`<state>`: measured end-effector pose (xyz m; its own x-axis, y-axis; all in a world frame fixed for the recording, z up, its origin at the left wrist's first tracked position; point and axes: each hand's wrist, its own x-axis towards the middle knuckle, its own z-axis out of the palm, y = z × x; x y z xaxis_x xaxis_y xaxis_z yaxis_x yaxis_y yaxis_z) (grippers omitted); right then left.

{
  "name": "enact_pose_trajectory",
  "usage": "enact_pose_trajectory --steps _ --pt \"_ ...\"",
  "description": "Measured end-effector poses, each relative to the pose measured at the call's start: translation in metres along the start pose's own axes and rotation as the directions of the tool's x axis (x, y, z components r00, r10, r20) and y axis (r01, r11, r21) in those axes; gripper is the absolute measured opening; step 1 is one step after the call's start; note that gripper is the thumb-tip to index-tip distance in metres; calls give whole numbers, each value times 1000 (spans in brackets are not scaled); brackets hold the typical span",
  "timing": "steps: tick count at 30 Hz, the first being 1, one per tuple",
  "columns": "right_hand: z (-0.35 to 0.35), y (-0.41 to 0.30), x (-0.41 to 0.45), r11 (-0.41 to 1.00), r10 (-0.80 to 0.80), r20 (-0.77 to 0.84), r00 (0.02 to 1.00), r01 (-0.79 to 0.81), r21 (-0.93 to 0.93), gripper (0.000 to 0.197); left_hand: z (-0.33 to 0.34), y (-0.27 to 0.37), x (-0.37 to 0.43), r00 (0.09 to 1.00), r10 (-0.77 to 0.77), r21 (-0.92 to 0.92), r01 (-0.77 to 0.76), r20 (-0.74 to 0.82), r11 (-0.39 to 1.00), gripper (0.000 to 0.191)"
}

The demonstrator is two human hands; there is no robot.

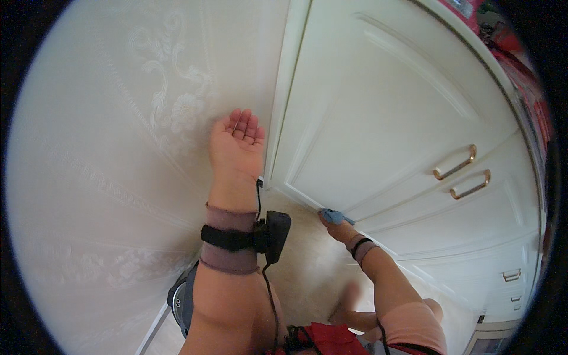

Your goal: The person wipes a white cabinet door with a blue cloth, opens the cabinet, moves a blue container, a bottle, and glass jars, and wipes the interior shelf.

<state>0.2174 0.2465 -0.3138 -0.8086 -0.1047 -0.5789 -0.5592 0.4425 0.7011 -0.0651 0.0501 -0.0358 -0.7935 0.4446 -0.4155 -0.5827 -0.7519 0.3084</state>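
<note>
My right hand [339,230] grips a blue cloth [333,216] low down, at the bottom edge of a white cabinet door [372,120]. The cloth bunches over the fingers and hides most of them. Higher up, my left hand [238,144] holds nothing, its palm facing the camera and its fingers loosely bent. It is by the pale wall covering [177,102] with raised floral scrolls, just left of the cabinet's side edge. Whether the back of that hand touches the wall cannot be seen.
Gold-coloured handles [455,163] stick out from the cabinet doors. A round dark appliance [184,295] stands on the floor beside the wall, behind my left forearm. A black device [277,237] with a cable is strapped to that forearm. Red items [510,40] lie on the cabinet's top.
</note>
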Motion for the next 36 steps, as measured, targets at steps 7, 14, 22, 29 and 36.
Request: enact_pose_trajectory --steps 7,14,22,29,36 --pt "-14 1 -75 686 244 -50 969 -136 714 12 1 -6 -22 994 -47 -24 49 95 998 31" --pt "-196 236 -154 783 620 -673 404 -259 566 27 6 -18 -35 990 -90 77 81 110 994 41" --pt "-277 394 -164 609 678 -719 152 -665 433 45 -2 -23 -35 983 -137 106 124 120 987 35" --pt "-247 367 -122 573 755 -644 124 -602 556 57 -2 -21 -27 991 -108 83 101 83 991 26" --pt "-222 324 -81 540 789 -595 150 -630 558 55 1 -20 -23 994 -101 59 98 46 993 22"
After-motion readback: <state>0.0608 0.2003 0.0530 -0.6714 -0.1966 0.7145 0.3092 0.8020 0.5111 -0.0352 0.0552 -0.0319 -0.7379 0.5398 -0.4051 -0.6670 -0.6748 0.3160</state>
